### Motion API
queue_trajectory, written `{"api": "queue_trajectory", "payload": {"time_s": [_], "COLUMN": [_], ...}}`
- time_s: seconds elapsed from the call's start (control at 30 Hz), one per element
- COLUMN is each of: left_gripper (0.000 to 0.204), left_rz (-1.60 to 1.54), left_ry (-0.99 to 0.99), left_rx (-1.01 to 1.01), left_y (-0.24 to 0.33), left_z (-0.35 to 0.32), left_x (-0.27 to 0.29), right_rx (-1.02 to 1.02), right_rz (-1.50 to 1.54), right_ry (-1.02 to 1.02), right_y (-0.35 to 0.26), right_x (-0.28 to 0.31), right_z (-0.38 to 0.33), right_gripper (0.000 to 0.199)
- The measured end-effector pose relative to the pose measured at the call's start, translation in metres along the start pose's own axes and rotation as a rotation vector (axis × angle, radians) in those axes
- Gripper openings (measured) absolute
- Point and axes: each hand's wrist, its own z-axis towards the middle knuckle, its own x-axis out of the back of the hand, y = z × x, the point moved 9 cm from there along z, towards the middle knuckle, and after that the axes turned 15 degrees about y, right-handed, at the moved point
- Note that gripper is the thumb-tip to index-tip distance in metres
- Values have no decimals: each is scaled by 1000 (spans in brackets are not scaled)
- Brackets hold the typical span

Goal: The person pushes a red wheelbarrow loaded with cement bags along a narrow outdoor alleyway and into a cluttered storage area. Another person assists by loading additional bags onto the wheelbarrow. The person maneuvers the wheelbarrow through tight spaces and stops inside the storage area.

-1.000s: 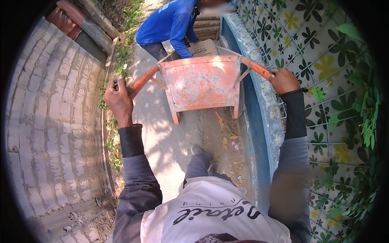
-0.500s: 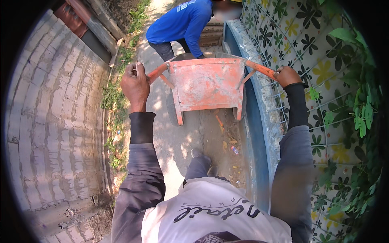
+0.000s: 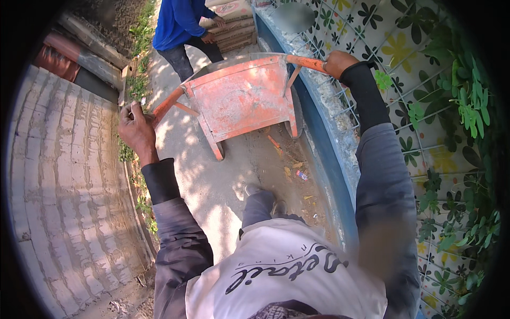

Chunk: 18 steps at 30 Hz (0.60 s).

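- The wheelbarrow (image 3: 241,98) hides its own wheel behind the tray; only the legs show
- The left hand (image 3: 135,127) covers the end of its handle; the right hand (image 3: 337,61) does likewise
- The person in blue (image 3: 183,26) is cut off above the shoulders by the top edge
- The stacked sacks (image 3: 234,24) run out of view at the top
- A blurred patch sits over the right sleeve (image 3: 385,212)

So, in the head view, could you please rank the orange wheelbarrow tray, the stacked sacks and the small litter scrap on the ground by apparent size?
1. Orange wheelbarrow tray, clearly largest.
2. Stacked sacks; they lie farther away, so their true size is uncertain.
3. Litter scrap, smallest.
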Motion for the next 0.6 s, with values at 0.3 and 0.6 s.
{"api": "queue_trajectory", "payload": {"time_s": [0.3,0.6], "left_gripper": [32,30], "left_rz": [-10,-68], "left_ry": [19,35], "left_rx": [-32,30], "left_y": [-4,-28], "left_z": [-6,-1], "left_x": [-1,14], "right_rx": [199,106], "right_rz": [-161,31], "right_ry": [-150,-126], "right_y": [-25,-41], "right_x": [4,15], "right_z": [-5,-19], "right_gripper": [34,43]}}
